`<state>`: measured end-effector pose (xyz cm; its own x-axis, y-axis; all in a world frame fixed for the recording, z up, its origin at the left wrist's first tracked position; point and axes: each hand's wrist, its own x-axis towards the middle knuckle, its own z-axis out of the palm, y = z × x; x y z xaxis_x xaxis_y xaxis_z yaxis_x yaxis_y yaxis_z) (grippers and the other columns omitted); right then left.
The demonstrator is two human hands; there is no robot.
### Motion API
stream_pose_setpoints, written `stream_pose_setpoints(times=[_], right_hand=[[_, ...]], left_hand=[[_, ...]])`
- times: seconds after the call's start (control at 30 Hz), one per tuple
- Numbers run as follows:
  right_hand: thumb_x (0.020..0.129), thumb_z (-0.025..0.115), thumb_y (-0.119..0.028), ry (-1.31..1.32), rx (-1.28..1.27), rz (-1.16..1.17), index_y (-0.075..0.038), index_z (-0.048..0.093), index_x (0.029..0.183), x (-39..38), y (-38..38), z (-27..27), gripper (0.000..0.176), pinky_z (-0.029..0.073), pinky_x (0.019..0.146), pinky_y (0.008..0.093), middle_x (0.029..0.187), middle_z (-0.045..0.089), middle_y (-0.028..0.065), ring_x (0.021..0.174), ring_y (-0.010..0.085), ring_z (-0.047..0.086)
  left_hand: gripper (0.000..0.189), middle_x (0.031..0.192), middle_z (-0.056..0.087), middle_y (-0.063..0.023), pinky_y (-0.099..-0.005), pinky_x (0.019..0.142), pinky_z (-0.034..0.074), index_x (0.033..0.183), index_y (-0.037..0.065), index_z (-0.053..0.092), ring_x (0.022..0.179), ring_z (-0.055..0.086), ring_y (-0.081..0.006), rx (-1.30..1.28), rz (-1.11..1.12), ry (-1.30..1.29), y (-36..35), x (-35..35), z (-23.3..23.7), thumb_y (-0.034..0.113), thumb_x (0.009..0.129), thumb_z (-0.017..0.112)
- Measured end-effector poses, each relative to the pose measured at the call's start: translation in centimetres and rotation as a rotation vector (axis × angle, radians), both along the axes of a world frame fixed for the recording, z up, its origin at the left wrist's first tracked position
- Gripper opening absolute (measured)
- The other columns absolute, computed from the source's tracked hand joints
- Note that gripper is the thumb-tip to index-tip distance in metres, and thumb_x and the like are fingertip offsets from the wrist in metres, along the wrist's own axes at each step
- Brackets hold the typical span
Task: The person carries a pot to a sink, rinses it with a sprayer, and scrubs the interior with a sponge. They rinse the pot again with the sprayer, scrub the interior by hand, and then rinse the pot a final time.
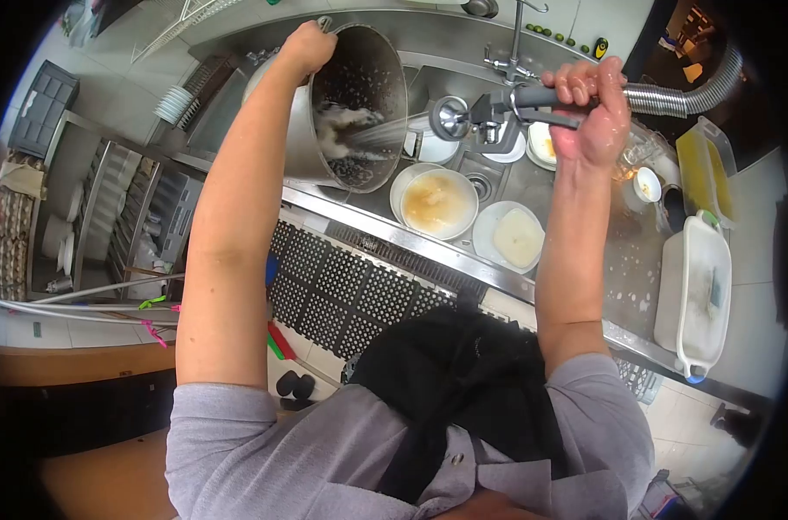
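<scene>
My left hand point(309, 48) is closed on the handle at the rim of a large metal pot point(281, 143), which is tilted with its mouth toward the right. Wet and held up over the sink, my right hand point(598, 108) wraps round the grey grip of a spray nozzle point(498, 117). Water shoots from the nozzle head into the pot and splashes inside it. Below the nozzle, a bowl point(437, 204) with cloudy brownish water sits in the sink. Beside it lies a white plate point(489, 227) with a smaller pale dish on top.
A coiled metal hose point(693, 100) runs right from the nozzle. A faucet point(514, 65) rises behind the sink. At the right stand a white tub point(689, 286) and a yellow-filled container point(706, 165). Stacked plates point(175, 104) and a crate point(43, 108) are at left.
</scene>
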<state>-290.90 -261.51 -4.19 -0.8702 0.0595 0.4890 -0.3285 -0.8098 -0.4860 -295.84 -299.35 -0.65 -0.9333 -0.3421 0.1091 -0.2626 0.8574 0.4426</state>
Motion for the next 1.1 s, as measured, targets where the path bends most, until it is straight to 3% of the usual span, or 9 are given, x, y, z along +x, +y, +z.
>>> stream_pose_setpoints(times=[0.13, 0.2, 0.23, 0.33, 0.37, 0.83, 1.0, 1.03, 1.1], right_hand=[[0.097, 0.060, -0.029, 0.003, -0.030, 0.168, -0.009, 0.045, 0.070, -1.7, -0.1, -0.7, 0.037, 0.043, 0.066, 0.0375, 0.057, 0.042, 0.0024, 0.056, 0.0161, 0.042], [0.097, 0.061, -0.027, -0.082, -0.052, 0.221, -0.008, 0.046, 0.070, -3.0, -0.5, -1.8, 0.036, 0.042, 0.064, 0.0355, 0.056, 0.042, 0.0020, 0.054, 0.0151, 0.040], [0.096, 0.062, -0.026, -0.081, -0.057, 0.215, -0.008, 0.046, 0.068, -3.6, -0.8, -2.3, 0.037, 0.041, 0.060, 0.0338, 0.056, 0.041, 0.0016, 0.053, 0.0143, 0.039], [0.096, 0.062, -0.026, -0.075, 0.027, 0.202, -0.008, 0.046, 0.067, -4.8, -1.4, -3.1, 0.039, 0.040, 0.058, 0.0334, 0.055, 0.041, 0.0016, 0.052, 0.0140, 0.038], [0.099, 0.055, -0.033, -0.051, 0.120, 0.220, -0.012, 0.041, 0.069, -5.3, -1.4, -3.5, 0.040, 0.041, 0.072, 0.0355, 0.058, 0.038, 0.0009, 0.059, 0.0142, 0.038], [0.101, 0.052, -0.034, 0.050, 0.061, 0.413, -0.011, 0.040, 0.067, -5.2, -2.4, -3.7, 0.043, 0.040, 0.071, 0.0342, 0.057, 0.037, 0.0009, 0.059, 0.0143, 0.039], [0.099, 0.054, -0.038, 0.066, -0.155, 0.589, -0.010, 0.041, 0.067, -4.8, -4.0, -2.8, 0.044, 0.041, 0.071, 0.0375, 0.057, 0.038, 0.0016, 0.059, 0.0161, 0.040], [0.100, 0.056, -0.033, 0.090, -0.267, 0.535, -0.013, 0.042, 0.069, -4.2, -5.2, -2.4, 0.039, 0.039, 0.056, 0.0289, 0.054, 0.039, -0.0003, 0.049, 0.0125, 0.039], [0.100, 0.054, -0.035, 0.095, -0.292, 0.522, -0.013, 0.042, 0.067, -4.2, -5.8, -1.8, 0.041, 0.038, 0.057, 0.0286, 0.054, 0.039, -0.0002, 0.050, 0.0124, 0.039]], left_hand=[[0.025, 0.065, 0.055, -0.0070, -0.0349, 0.048, 0.040, 0.091, -0.002, 0.055, 0.050, 0.049, -0.0158, -0.129, -0.010, 0.170, -2.5, 1.2, 0.0, 0.023, 0.089, 0.058], [0.040, 0.082, 0.068, -0.0203, -0.0421, 0.071, 0.051, 0.104, -0.005, 0.062, 0.072, 0.067, -0.0320, -0.048, 0.070, 0.061, -2.5, 2.8, 0.4, 0.031, 0.084, 0.060], [0.033, 0.075, 0.065, -0.0133, -0.0397, 0.064, 0.049, 0.099, -0.002, 0.061, 0.065, 0.063, -0.0245, -0.035, 0.060, 0.086, -2.5, 3.6, 0.4, 0.028, 0.087, 0.061], [0.025, 0.068, 0.060, -0.0062, -0.0357, 0.059, 0.046, 0.096, -0.001, 0.061, 0.060, 0.057, -0.0175, 0.135, 0.097, 0.092, -1.8, 5.7, 0.5, 0.024, 0.090, 0.060], [0.021, 0.065, 0.057, -0.0029, -0.0327, 0.056, 0.044, 0.095, 0.000, 0.060, 0.058, 0.053, -0.0134, 0.118, 0.117, 0.129, -1.4, 6.3, 0.3, 0.021, 0.091, 0.059], [0.023, 0.066, 0.058, -0.0031, -0.0311, 0.055, 0.043, 0.090, 0.001, 0.059, 0.058, 0.053, -0.0129, 0.051, 0.183, 0.172, -1.4, 8.8, -1.3, 0.024, 0.091, 0.060], [0.022, 0.064, 0.055, -0.0021, -0.0307, 0.053, 0.041, 0.085, 0.003, 0.056, 0.057, 0.051, -0.0120, 0.087, 0.201, 0.175, -0.6, 10.1, -0.8, 0.023, 0.092, 0.059], [0.022, 0.064, 0.055, -0.0019, -0.0305, 0.053, 0.041, 0.084, 0.003, 0.055, 0.056, 0.051, -0.0118, 0.076, 0.222, 0.173, -0.4, 10.4, -0.7, 0.023, 0.092, 0.059], [0.023, 0.064, 0.055, -0.0027, -0.0310, 0.053, 0.041, 0.082, 0.003, 0.055, 0.056, 0.051, -0.0126, 0.074, 0.252, 0.164, -0.5, 10.7, -0.7, 0.024, 0.092, 0.058]])
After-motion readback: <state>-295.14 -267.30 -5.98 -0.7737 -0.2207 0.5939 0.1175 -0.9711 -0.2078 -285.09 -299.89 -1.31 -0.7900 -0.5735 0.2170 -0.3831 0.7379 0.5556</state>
